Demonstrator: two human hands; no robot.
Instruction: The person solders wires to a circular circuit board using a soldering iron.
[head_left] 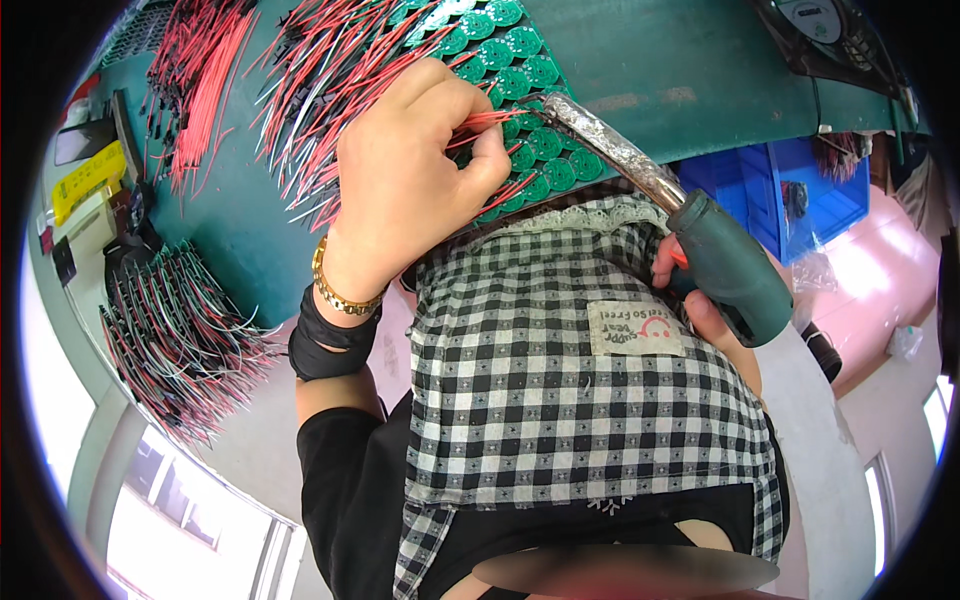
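Note:
My left hand [410, 170] is closed in a pinch on thin red wires [485, 120] over a panel of round green circuit boards [545, 143]. My right hand [712, 322], partly hidden behind the dark green handle, grips a soldering iron [735, 270]. The iron's scorched metal barrel slants up to the left, and its tip is beside the ends of the pinched wires, close above the boards. Whether the tip touches a wire or a board I cannot tell. Many red and black wires [330, 100] lie across the panel's left part, some beneath my left hand.
Bundles of red and black wires [200, 80] lie at the far left of the green table [640, 50]. Another thick wire bundle [185, 335] hangs at the left edge. Blue bins [765, 195] stand to the right, and a dark device [830, 40] sits at the far right.

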